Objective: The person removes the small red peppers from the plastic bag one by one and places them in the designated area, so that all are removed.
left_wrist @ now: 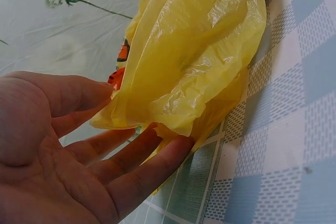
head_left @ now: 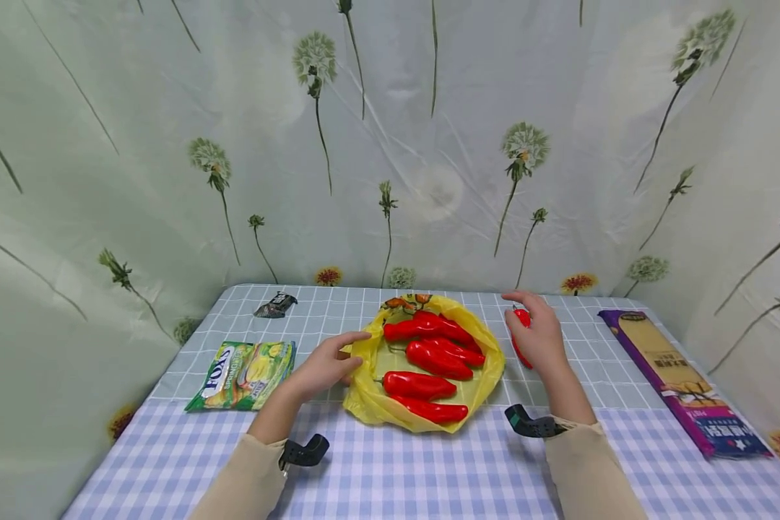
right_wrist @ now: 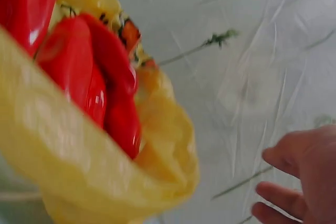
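A yellow plastic bag (head_left: 368, 399) stands with its mouth wide, holding several glossy red peppers (head_left: 438, 359). At the bag's left rim is my left hand (head_left: 325, 368), its fingers (left_wrist: 144, 174) loosely extended and touching the plastic. My right hand (head_left: 538, 334) hovers right of the bag, over one loose red pepper (head_left: 521, 352) that it partly hides. In the right wrist view this hand (right_wrist: 310, 174) has thumb and fingers apart, with nothing visible between them; the loose pepper is out of that view.
Left of the bag lies a green candy packet (head_left: 247, 375), with a small black packet (head_left: 276, 305) farther back. A long purple and gold package (head_left: 682, 383) lies along the right side. Checked cloth (head_left: 390, 477) covers the table; a dandelion-print curtain (head_left: 429, 188) hangs behind.
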`<state>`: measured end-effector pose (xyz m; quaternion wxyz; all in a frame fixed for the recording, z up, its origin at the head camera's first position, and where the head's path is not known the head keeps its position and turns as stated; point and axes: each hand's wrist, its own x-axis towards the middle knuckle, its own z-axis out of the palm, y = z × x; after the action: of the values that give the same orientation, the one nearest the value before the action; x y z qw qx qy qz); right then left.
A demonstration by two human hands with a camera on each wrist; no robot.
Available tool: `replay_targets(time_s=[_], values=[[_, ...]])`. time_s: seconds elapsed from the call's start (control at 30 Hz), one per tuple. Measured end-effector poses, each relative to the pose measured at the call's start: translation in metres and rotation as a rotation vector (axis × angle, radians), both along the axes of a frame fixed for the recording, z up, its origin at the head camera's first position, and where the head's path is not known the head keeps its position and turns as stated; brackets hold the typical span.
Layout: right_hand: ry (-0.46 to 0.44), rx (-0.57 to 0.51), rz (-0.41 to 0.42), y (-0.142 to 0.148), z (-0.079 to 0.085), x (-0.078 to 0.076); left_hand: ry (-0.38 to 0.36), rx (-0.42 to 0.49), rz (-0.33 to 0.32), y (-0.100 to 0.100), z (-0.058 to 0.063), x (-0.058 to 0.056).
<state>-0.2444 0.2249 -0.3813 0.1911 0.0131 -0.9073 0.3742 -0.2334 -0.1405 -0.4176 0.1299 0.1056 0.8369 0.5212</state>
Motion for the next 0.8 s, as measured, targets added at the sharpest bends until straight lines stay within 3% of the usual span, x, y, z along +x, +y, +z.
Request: replay_targets(time_s=[0.13,0.37,0.53,0.8], values=[[0.020,0.060,0.133,-0.014,0.006,0.005,-0.003,-0.007,0.009,0.000,0.002,-0.001],[-0.089,0.100,0.299,-0.041,0.008,0.014,-0.002,-0.008,-0.001,0.001,-0.001,-0.001],[-0.132,0.091,0.438,-0.059,0.004,0.020,-0.003,0.003,-0.019,0.003,-0.001,-0.002],[-0.231,0.117,0.637,-0.084,-0.007,0.026,-0.013,-0.003,0.009,0.001,0.000,-0.001]])
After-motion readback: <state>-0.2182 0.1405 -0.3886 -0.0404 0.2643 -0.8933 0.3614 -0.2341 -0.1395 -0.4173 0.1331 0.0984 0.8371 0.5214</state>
